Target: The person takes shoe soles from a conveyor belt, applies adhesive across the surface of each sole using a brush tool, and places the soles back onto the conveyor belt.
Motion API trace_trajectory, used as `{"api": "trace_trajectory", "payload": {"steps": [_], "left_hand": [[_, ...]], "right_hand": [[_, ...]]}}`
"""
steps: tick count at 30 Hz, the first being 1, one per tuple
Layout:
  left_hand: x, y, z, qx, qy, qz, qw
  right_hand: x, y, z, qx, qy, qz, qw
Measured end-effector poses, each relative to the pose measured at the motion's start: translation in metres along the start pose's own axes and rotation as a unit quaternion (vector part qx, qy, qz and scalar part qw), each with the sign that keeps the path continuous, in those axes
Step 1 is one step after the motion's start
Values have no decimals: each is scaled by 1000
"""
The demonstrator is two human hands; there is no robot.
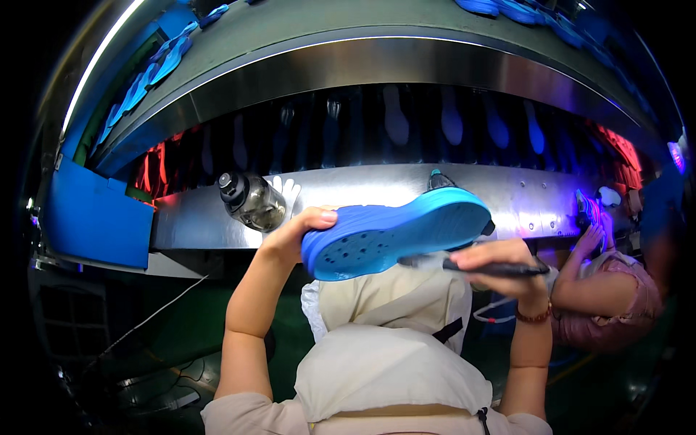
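**Blue sole (435, 225) in one hand, brush (433, 261) in the other**

The person's left hand (291, 233) grips the sole at its perforated end, thumb on the side wall (the fingers are hidden behind it). The right hand (500, 262) holds the brush by its dark handle; its pale bristles are at the sole's lower edge, near mid-length, though contact is hard to judge. Beyond lies a metal ledge (348, 190), bearing a dark, see-through bottle (257, 203) with a white glove (290, 190) just beside it. Blue pieces (148, 76) line the far left of a green belt (319, 20) above. At right, a co-worker (605, 290) handles a purple-lit piece (591, 210).
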State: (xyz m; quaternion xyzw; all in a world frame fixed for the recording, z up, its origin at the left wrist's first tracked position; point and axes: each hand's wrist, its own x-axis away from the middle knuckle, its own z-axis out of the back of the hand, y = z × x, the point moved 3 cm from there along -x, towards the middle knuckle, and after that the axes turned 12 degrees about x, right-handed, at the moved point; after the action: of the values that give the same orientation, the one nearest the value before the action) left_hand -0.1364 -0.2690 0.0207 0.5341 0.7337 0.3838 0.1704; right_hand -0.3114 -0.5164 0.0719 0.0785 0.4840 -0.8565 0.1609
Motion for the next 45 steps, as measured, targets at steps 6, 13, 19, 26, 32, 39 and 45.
{"api": "trace_trajectory", "payload": {"steps": [6,13,19,26,32,39,45], "left_hand": [[-40,-26,-26,306,-123,-131,935],[-75,-66,-45,344,-24,-91,934],[-60,-44,-29,320,34,-182,929],[-64,-23,-56,273,-13,-251,929],[-52,-12,-54,345,28,-231,910],[-52,17,-78,344,-64,-229,908],[-47,-31,-103,359,-23,-251,899]], "right_hand": [[-13,-31,-10,0,117,20,993],[-26,6,-35,98,169,-7,981],[-14,-48,-40,158,-23,72,985],[-21,-42,-34,80,57,93,991],[-8,-9,-28,67,108,33,991],[5,4,-29,-279,133,-35,950],[-2,-3,-54,-361,240,-89,897]]}}
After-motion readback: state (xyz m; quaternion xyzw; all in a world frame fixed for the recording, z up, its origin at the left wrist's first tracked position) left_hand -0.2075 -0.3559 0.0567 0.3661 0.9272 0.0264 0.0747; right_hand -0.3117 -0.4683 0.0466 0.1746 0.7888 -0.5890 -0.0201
